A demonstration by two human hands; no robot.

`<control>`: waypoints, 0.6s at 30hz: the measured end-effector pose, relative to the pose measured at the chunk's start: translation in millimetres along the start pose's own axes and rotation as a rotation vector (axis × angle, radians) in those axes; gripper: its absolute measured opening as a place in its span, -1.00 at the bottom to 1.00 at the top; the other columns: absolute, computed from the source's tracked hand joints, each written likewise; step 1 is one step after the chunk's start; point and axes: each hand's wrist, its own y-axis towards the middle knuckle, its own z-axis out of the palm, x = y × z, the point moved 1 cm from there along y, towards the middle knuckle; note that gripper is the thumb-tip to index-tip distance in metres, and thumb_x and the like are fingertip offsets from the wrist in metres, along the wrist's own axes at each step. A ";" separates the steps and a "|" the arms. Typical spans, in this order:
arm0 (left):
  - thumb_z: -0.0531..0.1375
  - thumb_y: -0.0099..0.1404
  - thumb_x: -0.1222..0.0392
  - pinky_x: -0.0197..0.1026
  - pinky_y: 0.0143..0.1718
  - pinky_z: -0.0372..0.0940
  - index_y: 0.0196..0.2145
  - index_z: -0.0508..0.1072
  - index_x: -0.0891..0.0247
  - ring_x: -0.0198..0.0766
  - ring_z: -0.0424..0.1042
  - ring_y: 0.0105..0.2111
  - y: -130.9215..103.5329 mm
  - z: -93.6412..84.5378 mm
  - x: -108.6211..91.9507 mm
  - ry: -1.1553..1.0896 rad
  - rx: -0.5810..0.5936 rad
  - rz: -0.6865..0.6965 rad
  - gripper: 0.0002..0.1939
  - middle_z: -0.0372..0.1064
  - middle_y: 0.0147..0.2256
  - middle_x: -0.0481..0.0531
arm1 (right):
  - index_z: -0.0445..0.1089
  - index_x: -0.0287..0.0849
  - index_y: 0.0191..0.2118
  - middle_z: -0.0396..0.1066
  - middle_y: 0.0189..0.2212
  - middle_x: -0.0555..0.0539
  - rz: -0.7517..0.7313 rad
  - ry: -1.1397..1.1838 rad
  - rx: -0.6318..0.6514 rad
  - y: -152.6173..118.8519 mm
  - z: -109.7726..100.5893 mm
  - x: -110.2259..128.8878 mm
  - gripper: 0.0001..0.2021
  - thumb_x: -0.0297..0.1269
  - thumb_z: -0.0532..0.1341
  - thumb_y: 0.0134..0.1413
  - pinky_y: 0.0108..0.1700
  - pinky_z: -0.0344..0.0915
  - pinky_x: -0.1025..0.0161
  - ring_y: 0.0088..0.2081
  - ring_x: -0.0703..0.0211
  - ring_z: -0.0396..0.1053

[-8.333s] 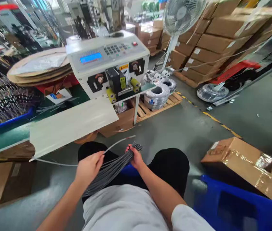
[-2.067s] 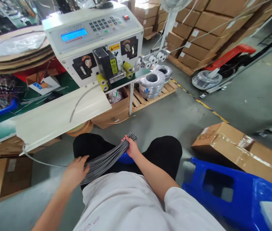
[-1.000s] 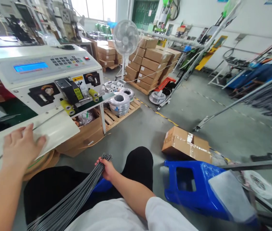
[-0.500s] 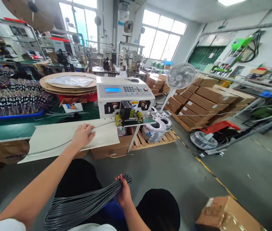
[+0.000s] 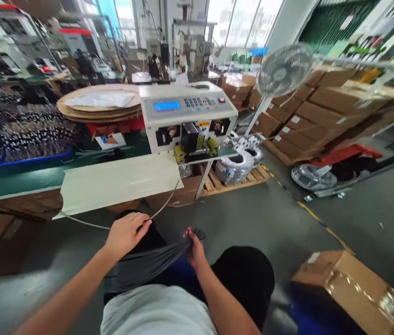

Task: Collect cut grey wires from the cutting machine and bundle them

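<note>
Lower centre: the right hand grips a dark grey cable bundle, strands blurred together, left end indistinct; the left hand pinches one thin, curved cable, its middle hidden.

Matt, plastic-looking cable bundle, smooth tray, glossy plastic-wrapped coils, wooden pallet

Open room lies over the cream tray, but the wire-processing machine blocks passage behind its right half, and a single wire bows past its near edge. I see the wire bundle slanting between left hand and right hand.
</note>
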 end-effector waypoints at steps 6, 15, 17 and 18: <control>-0.05 0.47 0.05 -0.23 -0.28 0.24 -0.21 0.45 0.15 -0.28 0.43 -0.30 -64.1 73.2 -39.7 -0.051 0.221 -0.038 -0.69 0.45 -0.32 -0.02 | 0.51 -0.16 -0.22 0.59 -0.31 -0.03 -0.020 -0.056 0.011 0.3 0.6 -3.8 -0.72 -0.29 0.42 -0.15 -0.23 0.44 0.25 -0.34 0.20 0.50; -0.03 0.46 0.06 -0.20 -0.27 0.21 -0.20 0.47 0.09 -0.23 0.37 -0.25 -68.9 79.2 -36.5 0.057 0.305 -0.077 -0.71 0.41 -0.32 -0.01 | 0.49 -0.15 -0.19 0.59 -0.30 -0.02 -0.032 -0.033 0.049 -3.3 -0.8 -4.3 -0.75 -0.34 0.36 -0.08 -0.17 0.45 0.23 -0.29 0.18 0.52; -0.03 0.45 0.06 -0.18 -0.24 0.22 -0.20 0.47 0.10 -0.21 0.36 -0.23 -65.9 78.8 -38.1 0.079 0.311 -0.071 -0.71 0.41 -0.32 0.01 | 0.49 -0.16 -0.19 0.58 -0.33 0.00 -0.032 -0.016 0.059 -2.4 -0.9 -3.9 -0.75 -0.34 0.36 -0.08 -0.18 0.44 0.25 -0.32 0.20 0.51; -0.03 0.45 0.06 -0.17 -0.21 0.23 -0.20 0.48 0.10 -0.19 0.35 -0.22 -63.9 79.2 -38.3 0.087 0.313 -0.061 -0.71 0.41 -0.32 0.01 | 0.49 -0.16 -0.20 0.57 -0.36 0.01 -0.029 -0.005 0.065 -1.8 -1.1 -3.9 -0.76 -0.35 0.36 -0.08 -0.19 0.44 0.25 -0.33 0.21 0.50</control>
